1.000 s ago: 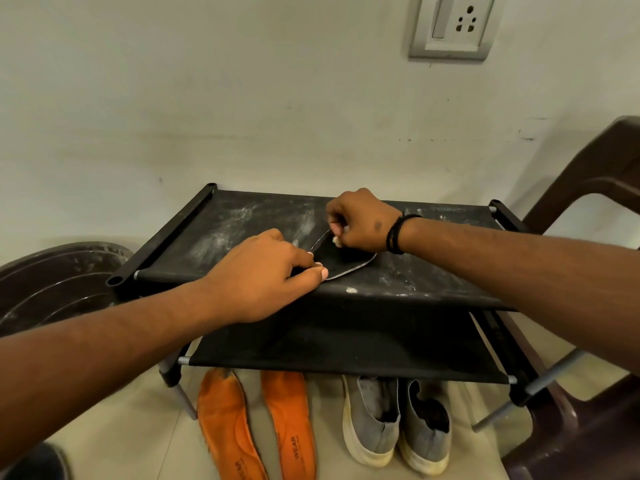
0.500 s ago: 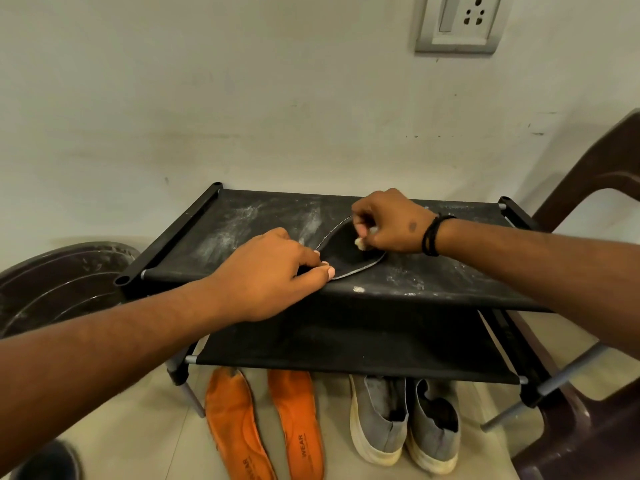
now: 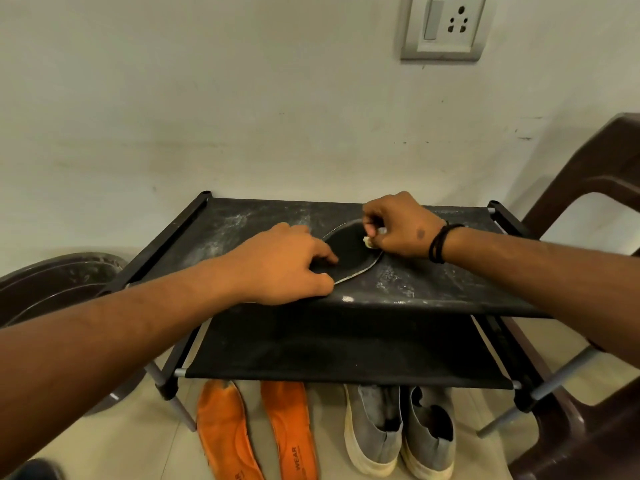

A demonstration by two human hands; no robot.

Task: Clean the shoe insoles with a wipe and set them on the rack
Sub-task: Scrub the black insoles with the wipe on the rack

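This looks like a room in a home, probably an entryway or a corner kept for footwear. The landmark is a low black shoe rack (image 3: 346,344) with two fabric shelves on thin metal legs, its top shelf dusty with white smears. Behind the rack rises a plain, scuffed, pale painted wall (image 3: 207,98), and high above its right end sits a domestic switch and socket plate (image 3: 445,26). Under the rack, on a tiled floor, lie a pair of orange insoles (image 3: 256,434) and a pair of grey slip-on shoes (image 3: 398,431). To the right of the rack stands a brown plastic chair (image 3: 588,188); to its left is a dark round tub (image 3: 52,285), perhaps a basin.
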